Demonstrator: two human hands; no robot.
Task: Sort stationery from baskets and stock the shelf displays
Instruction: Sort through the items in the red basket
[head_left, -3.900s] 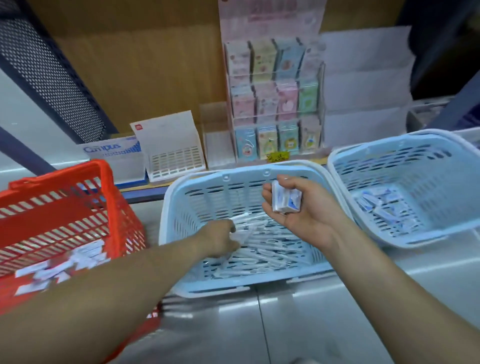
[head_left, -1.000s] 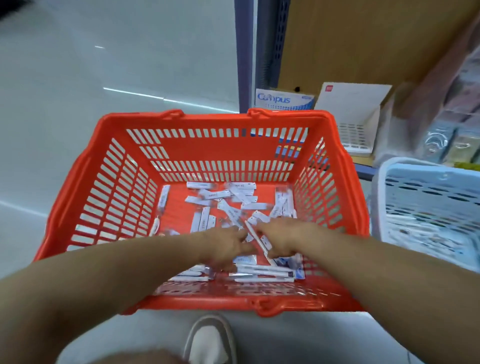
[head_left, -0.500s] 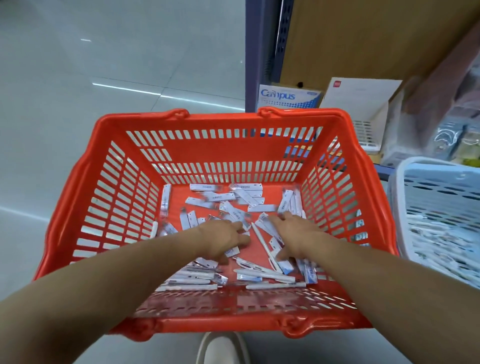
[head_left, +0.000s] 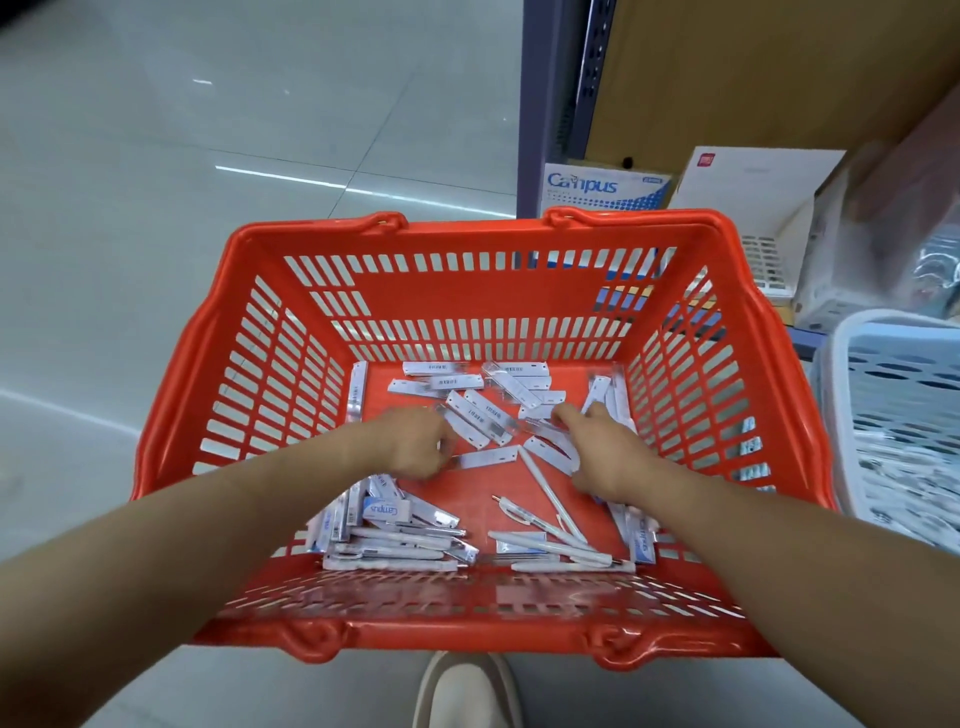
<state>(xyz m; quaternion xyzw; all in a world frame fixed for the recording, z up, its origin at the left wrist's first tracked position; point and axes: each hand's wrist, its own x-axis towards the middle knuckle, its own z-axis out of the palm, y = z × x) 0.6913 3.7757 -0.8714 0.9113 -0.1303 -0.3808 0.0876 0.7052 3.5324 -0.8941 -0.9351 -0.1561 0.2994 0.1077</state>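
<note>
A red basket (head_left: 467, 228) stands on the floor in front of me, its bottom strewn with several flat white stationery packets (head_left: 436, 387), white pens (head_left: 550, 545) and blue-printed Campus packets (head_left: 384, 509). Both of my hands are down inside it. My left hand (head_left: 415, 441) has its fingers curled and pinches the end of one white packet (head_left: 488, 459). My right hand (head_left: 597, 452) curls round a clear-wrapped packet (head_left: 556, 452) that bends under it. My fingertips are mostly hidden behind the backs of my hands.
A pale blue basket (head_left: 883, 364) with more packets stands right of the red one. Behind are a grey shelf upright (head_left: 550, 104), a Campus box (head_left: 597, 187) and a white display box (head_left: 753, 192) on the low shelf. My shoe (head_left: 462, 691) is below the basket.
I have turned from the blue baskets to the red one. Over the last second both hands have reached further in among the packets and spread a little apart.
</note>
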